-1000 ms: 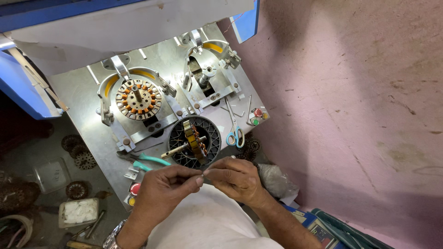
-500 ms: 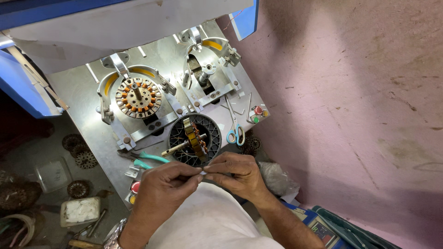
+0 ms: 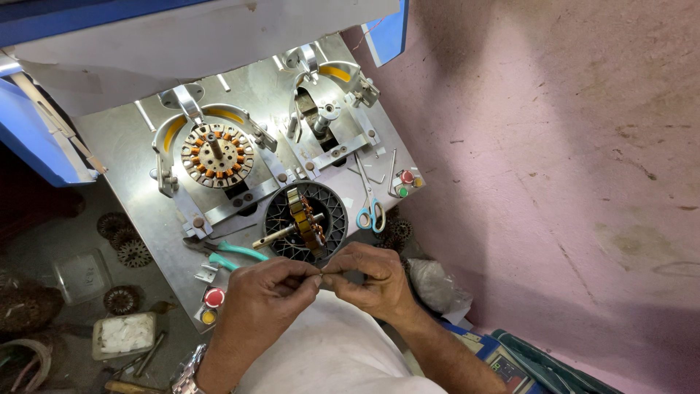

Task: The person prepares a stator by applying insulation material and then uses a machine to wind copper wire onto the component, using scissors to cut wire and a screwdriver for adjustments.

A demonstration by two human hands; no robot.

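Pink concrete floor flanks the metal table (image 3: 138, 211); both hands, left hand (image 3: 259, 299) and right hand (image 3: 368, 281), meet fingertip to fingertip, pinching a thin wire (image 3: 321, 272) below the black round stator holder (image 3: 305, 222).

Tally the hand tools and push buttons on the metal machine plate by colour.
Blue-handled scissors: 1
Teal-handled pliers: 1
Red buttons: 2
Yellow button: 1
Green button: 1
Total: 6

Both hands, left hand and right hand, pinch something small between their fingertips, too small to identify.
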